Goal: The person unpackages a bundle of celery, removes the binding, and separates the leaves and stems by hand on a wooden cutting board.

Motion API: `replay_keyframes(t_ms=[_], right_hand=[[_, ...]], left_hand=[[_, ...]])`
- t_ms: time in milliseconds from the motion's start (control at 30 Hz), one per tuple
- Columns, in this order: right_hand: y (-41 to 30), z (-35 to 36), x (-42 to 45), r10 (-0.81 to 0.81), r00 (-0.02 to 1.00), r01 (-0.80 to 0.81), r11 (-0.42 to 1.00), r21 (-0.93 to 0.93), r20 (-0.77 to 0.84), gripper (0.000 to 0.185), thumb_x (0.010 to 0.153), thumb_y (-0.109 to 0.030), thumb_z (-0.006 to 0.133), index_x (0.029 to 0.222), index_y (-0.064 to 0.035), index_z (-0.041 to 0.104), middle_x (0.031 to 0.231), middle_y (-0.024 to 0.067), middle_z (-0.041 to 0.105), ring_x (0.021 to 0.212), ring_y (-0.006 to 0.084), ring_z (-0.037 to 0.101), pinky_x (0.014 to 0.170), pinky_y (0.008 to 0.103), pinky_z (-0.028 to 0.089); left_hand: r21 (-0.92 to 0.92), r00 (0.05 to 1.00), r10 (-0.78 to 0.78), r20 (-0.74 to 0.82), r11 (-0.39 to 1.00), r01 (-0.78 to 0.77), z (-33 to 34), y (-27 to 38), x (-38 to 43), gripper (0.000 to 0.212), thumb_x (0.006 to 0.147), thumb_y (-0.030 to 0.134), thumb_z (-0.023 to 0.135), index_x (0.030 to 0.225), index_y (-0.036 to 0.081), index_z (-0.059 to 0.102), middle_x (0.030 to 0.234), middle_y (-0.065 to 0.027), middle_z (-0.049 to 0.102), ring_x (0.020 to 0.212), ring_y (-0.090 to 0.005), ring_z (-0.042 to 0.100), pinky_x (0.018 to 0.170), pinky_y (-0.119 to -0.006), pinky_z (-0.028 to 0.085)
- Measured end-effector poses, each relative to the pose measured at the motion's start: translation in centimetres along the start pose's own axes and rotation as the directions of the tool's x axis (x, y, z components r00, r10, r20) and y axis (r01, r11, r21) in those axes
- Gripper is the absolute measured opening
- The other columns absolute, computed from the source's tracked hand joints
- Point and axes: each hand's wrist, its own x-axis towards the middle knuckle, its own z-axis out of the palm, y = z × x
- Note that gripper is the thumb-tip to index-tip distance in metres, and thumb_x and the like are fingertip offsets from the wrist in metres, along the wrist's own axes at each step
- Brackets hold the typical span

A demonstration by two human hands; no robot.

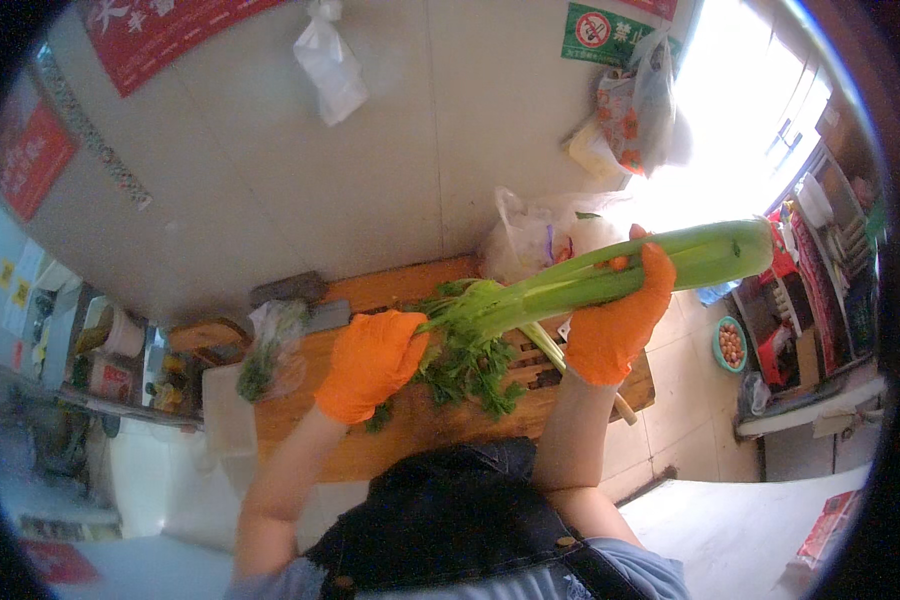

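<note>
A bunch of celery [630, 274] is held above the wooden table, its thick pale base up at the right and its leaves hanging at the left. My right hand [616, 322], in an orange glove, grips the stalks near the base, the thumb over the front. At the leafy end my left hand [375, 364], gloved alike, is closed around thin stems. Celery leaves [480, 375] droop between the hands. Behind them, partly covered, are a cleaver-like dark blade [328, 316] and a loose pale stalk [544, 345] beside dark slots in the wood.
The wooden table [300, 442] stands against a wall. A bag of greens [270, 360] lies at its left, a clear plastic bag [525, 240] at the back. A wooden handle [625, 410] juts past the right edge. A basin of eggs [730, 345] sits on the floor near shelves [810, 300].
</note>
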Motion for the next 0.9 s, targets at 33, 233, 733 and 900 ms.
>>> replay_keyframes(t_ms=[33, 233, 733, 900], right_hand=[[0.0, -0.2, -0.1, -0.021, 0.998, 0.023, 0.999, -0.039, 0.051, 0.041, 0.101, -0.035, 0.048, 0.124, -0.0042, 0.062, 0.088, -0.0008, 0.05, 0.081, 0.0126, 0.048, 0.075, 0.0284, 0.046], [0.6, -0.1, -0.5, 0.017, 0.995, -0.011, 0.998, -0.055, 0.103, 0.042, 0.098, -0.033, 0.053, 0.124, -0.0018, 0.062, 0.088, 0.0, 0.05, 0.081, 0.0122, 0.048, 0.075, 0.0288, 0.047], [-1.0, -0.5, 2.1, -0.129, 0.992, 0.129, 0.991, 0.047, 0.005, 0.03, 0.097, -0.03, 0.056, 0.115, -0.0071, 0.06, 0.084, -0.001, 0.051, 0.08, 0.0129, 0.051, 0.076, 0.0286, 0.047], [-1.4, -4.0, 5.7, -0.154, 0.988, 0.157, 0.976, 0.148, -0.033, 0.028, 0.096, -0.031, 0.058, 0.112, -0.0086, 0.059, 0.092, 0.0024, 0.054, 0.085, 0.0151, 0.053, 0.082, 0.0322, 0.052]], left_hand=[[0.098, 0.993, 0.045, -0.105, 0.995, -0.035, 0.3, -0.5, -0.3, 0.018, 0.096, 0.019, 0.062, 0.109, 0.005, 0.065, 0.094, -0.0172, 0.066, 0.086, -0.0432, 0.06, 0.077, -0.051, 0.045], [0.049, 0.967, -0.206, -0.148, 0.975, 0.215, 2.1, -2.0, -0.6, 0.02, 0.099, 0.023, 0.058, 0.1, 0.004, 0.063, 0.084, -0.0148, 0.063, 0.081, -0.0384, 0.06, 0.074, -0.05, 0.044], [-0.931, 0.313, -0.902, 0.296, -0.199, 0.306, 11.8, -15.8, -9.2, 0.04, 0.105, 0.036, 0.051, 0.129, 0.005, 0.061, 0.128, -0.0132, 0.058, 0.117, -0.0284, 0.055, 0.099, -0.042, 0.044], [-0.2, 0.544, -0.836, 0.066, 0.523, 0.828, 11.0, -16.4, -10.8, 0.045, 0.104, 0.031, 0.052, 0.141, 0.005, 0.058, 0.146, -0.0192, 0.056, 0.136, -0.035, 0.052, 0.112, -0.043, 0.04]])
